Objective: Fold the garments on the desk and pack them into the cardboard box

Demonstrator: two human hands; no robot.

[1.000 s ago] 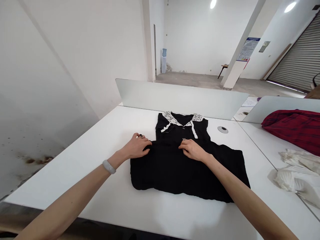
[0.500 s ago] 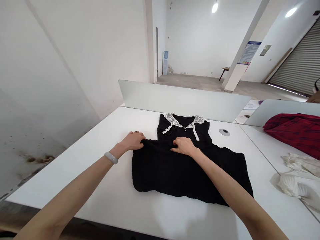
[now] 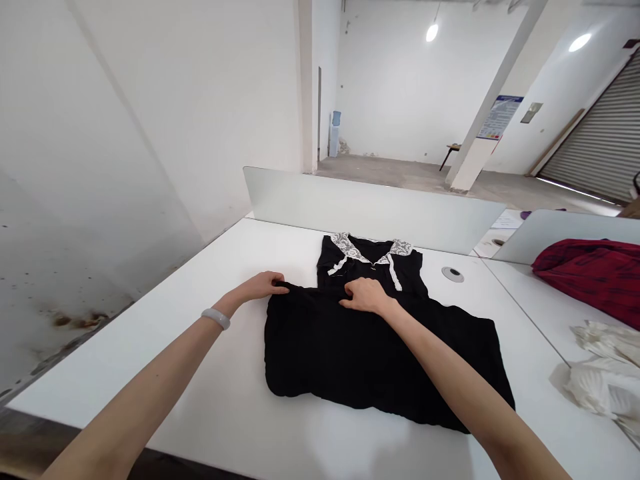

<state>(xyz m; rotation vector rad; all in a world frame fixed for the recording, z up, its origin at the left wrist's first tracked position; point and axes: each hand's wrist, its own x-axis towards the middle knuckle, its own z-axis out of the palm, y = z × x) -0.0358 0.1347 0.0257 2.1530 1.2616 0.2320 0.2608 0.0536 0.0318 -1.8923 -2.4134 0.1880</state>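
The black garment is laid on the bench, its lace collar at twelve o'clock. At ten, its edge is pinched by the left hand; near twelve, cloth is gripped by the right hand. Red plaid fabric is placed between two and three.

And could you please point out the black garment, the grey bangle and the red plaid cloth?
Black garment [image 3: 345,353]: head view, on its broad near part.
Grey bangle [image 3: 217,317]: head view, on its band.
Red plaid cloth [image 3: 595,275]: head view, on its visible middle.
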